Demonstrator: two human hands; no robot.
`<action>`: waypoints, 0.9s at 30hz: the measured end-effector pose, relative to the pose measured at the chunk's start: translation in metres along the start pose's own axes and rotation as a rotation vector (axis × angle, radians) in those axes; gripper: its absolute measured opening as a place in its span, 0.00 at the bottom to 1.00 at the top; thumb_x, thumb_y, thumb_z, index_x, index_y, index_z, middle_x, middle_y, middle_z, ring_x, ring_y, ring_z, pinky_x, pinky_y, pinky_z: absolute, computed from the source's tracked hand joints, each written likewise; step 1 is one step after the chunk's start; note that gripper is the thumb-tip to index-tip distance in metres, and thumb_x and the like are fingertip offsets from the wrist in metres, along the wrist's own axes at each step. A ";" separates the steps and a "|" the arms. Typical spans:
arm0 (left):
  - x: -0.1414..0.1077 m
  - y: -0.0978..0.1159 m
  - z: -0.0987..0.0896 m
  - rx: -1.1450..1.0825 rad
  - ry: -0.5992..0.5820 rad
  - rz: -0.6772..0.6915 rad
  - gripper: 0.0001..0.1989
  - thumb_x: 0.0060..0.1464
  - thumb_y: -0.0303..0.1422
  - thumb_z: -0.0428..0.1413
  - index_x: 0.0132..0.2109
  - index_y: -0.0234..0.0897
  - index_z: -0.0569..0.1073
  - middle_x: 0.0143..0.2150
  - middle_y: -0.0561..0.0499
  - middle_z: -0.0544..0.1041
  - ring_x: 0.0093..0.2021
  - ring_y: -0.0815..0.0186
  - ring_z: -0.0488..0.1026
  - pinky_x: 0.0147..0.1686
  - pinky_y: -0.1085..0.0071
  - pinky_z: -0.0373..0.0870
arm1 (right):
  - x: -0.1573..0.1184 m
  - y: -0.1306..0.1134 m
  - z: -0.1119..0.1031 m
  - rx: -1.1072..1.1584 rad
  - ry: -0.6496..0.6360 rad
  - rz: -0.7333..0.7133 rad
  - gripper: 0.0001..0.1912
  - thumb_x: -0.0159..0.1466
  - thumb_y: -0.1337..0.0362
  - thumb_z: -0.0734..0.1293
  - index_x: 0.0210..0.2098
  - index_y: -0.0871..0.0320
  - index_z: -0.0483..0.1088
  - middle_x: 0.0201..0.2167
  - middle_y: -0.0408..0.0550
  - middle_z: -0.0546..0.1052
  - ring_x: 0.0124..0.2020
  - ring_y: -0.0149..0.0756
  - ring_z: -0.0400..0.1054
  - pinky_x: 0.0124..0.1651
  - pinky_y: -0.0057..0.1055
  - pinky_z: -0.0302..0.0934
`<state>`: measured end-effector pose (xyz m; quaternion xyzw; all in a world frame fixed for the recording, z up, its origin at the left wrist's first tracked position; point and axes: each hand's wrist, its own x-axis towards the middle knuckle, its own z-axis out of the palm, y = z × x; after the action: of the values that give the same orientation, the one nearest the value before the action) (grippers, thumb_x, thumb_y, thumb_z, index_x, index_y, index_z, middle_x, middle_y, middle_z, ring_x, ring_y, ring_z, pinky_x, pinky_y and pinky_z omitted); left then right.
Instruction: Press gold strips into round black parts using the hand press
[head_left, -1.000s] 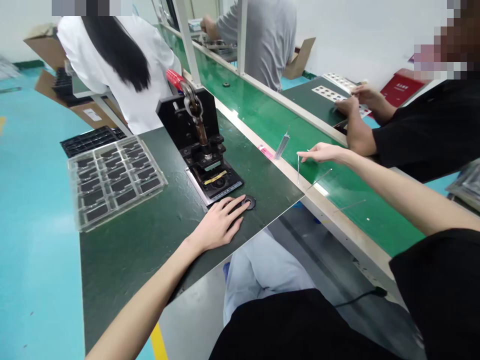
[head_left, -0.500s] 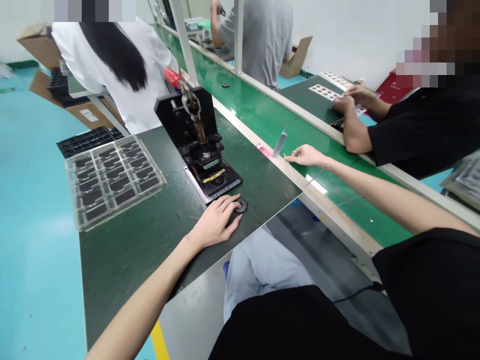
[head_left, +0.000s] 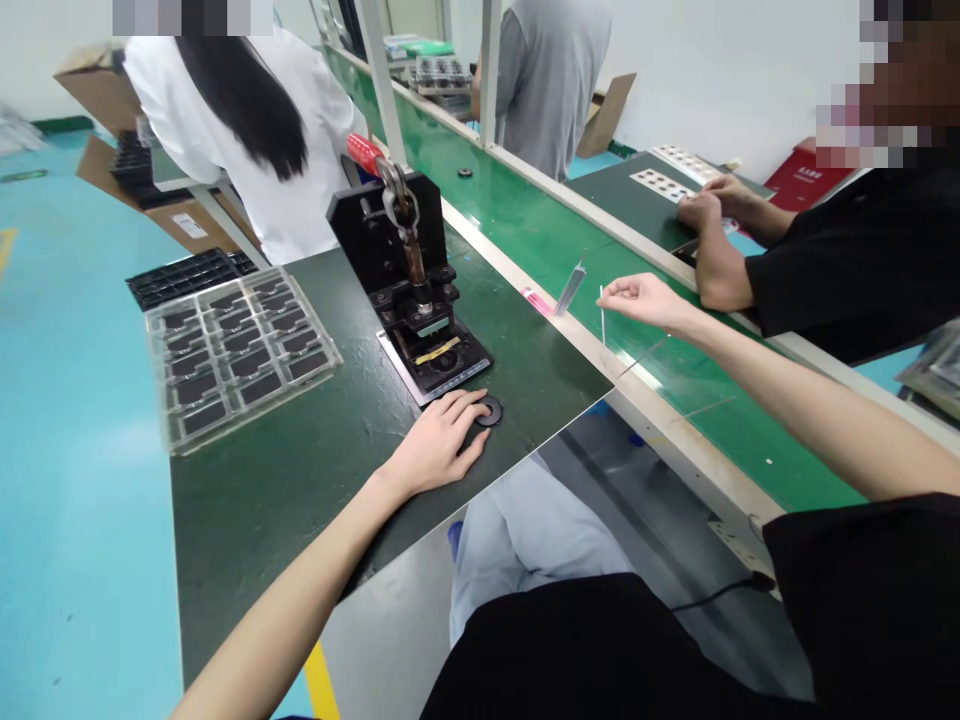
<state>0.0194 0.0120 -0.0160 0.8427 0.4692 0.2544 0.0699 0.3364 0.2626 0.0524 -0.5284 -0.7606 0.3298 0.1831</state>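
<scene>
My left hand [head_left: 439,442] lies palm down on the dark green bench mat [head_left: 300,480], its fingertips against a black rubber ring [head_left: 489,411]. Just behind the ring stands a black bench press fixture [head_left: 412,300] with a yellow strip on its base. My right hand [head_left: 645,303] is raised over the green conveyor belt [head_left: 720,420], pinching a thin metal pin [head_left: 601,315] that hangs from the fingertips. A bundle of similar pins [head_left: 570,288] stands on the belt to the left of that hand.
A clear tray [head_left: 240,350] of black parts sits on the mat at left. A pink label [head_left: 536,300] lies at the belt's edge. Across the belt, a co-worker's hands [head_left: 712,205] work over perforated cards [head_left: 660,180]. Other people stand beyond the fixture.
My right hand has moved right across the belt since the earlier frames, and the pin now hangs upright from it. My left hand stays beside the ring.
</scene>
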 end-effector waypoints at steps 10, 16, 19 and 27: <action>-0.001 0.000 -0.001 0.031 0.007 -0.001 0.10 0.69 0.34 0.54 0.53 0.36 0.71 0.63 0.37 0.77 0.63 0.50 0.75 0.61 0.50 0.75 | -0.079 -0.001 -0.031 0.025 -0.045 -0.161 0.31 0.55 0.33 0.75 0.30 0.57 0.73 0.19 0.35 0.52 0.22 0.26 0.43 0.27 0.32 0.40; -0.001 -0.002 0.000 -0.024 0.045 -0.016 0.12 0.66 0.43 0.60 0.44 0.39 0.72 0.56 0.40 0.82 0.56 0.52 0.78 0.55 0.52 0.78 | -0.092 -0.011 -0.043 0.038 0.139 -0.100 0.32 0.55 0.32 0.74 0.32 0.58 0.76 0.19 0.37 0.56 0.22 0.27 0.46 0.28 0.35 0.42; -0.001 -0.001 0.002 -0.069 0.061 0.015 0.12 0.67 0.43 0.60 0.44 0.39 0.72 0.52 0.41 0.84 0.54 0.54 0.78 0.54 0.54 0.79 | -0.106 -0.022 -0.052 -0.083 0.539 -0.080 0.27 0.68 0.39 0.66 0.36 0.57 0.77 0.26 0.49 0.71 0.27 0.32 0.60 0.32 0.37 0.54; -0.002 0.003 0.008 -0.032 0.088 -0.094 0.12 0.74 0.39 0.47 0.49 0.39 0.72 0.41 0.48 0.83 0.42 0.62 0.81 0.44 0.65 0.79 | -0.158 -0.059 0.020 -0.264 0.692 -0.540 0.24 0.77 0.50 0.54 0.53 0.44 0.80 0.35 0.54 0.72 0.44 0.48 0.71 0.50 0.53 0.64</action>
<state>0.0250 0.0098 -0.0221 0.8065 0.5069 0.2951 0.0748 0.3424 0.0970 0.0899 -0.4092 -0.8007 -0.0254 0.4368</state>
